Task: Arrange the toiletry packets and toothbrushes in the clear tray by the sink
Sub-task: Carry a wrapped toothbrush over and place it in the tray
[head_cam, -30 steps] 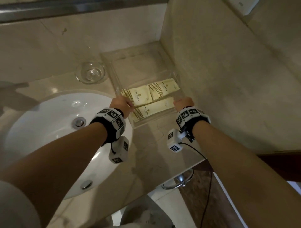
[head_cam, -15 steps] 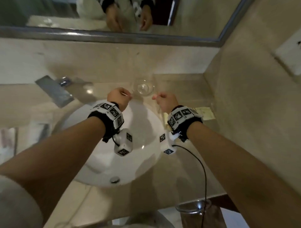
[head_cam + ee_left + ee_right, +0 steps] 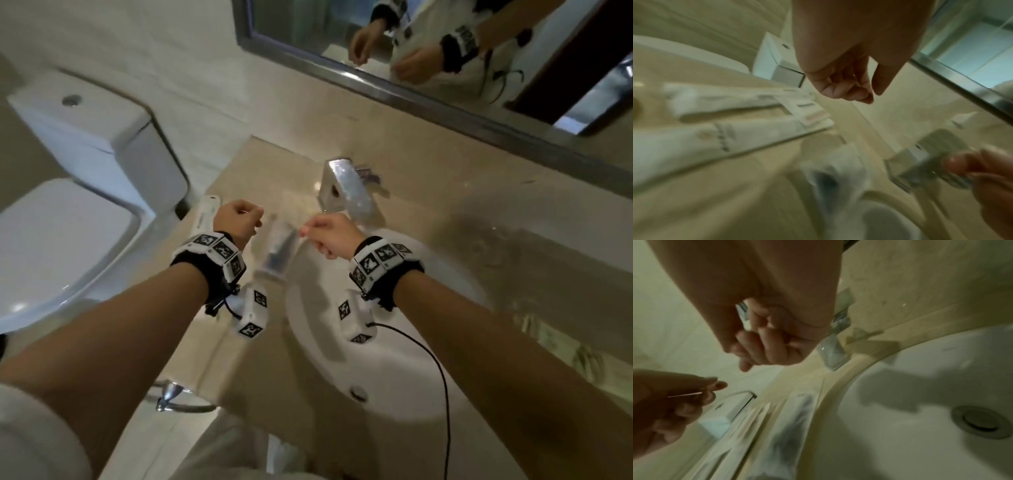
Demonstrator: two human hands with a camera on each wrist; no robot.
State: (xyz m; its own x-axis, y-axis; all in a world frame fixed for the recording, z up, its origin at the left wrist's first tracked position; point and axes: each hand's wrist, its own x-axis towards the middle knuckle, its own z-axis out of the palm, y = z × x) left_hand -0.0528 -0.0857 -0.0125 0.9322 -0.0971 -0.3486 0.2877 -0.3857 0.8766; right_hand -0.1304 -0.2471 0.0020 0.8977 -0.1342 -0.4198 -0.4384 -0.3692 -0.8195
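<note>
Both hands hover over the beige counter [image 3: 274,178] left of the basin. Long white toothbrush packets [image 3: 731,104] lie under my left hand [image 3: 239,219], also visible as packets [image 3: 205,212] in the head view. A clear packet with a dark item [image 3: 278,247] lies between the hands. My left hand [image 3: 853,92] is curled, and a thin pale strip [image 3: 685,395] shows pinched between thumb and fingertips. My right hand [image 3: 325,233] is curled with nothing in it. The clear tray [image 3: 520,308] with yellow packets [image 3: 579,356] is a blur at far right.
A white basin [image 3: 394,359] lies below my right wrist, with a chrome faucet [image 3: 342,188] behind it. Left of the counter stands a toilet [image 3: 85,192]. A mirror [image 3: 445,51] runs along the back wall. A towel ring [image 3: 178,399] hangs under the counter's front edge.
Both hands left the tray at the right and swung left across the basin. My view turned with them, from the tray to the counter's left end and the toilet.
</note>
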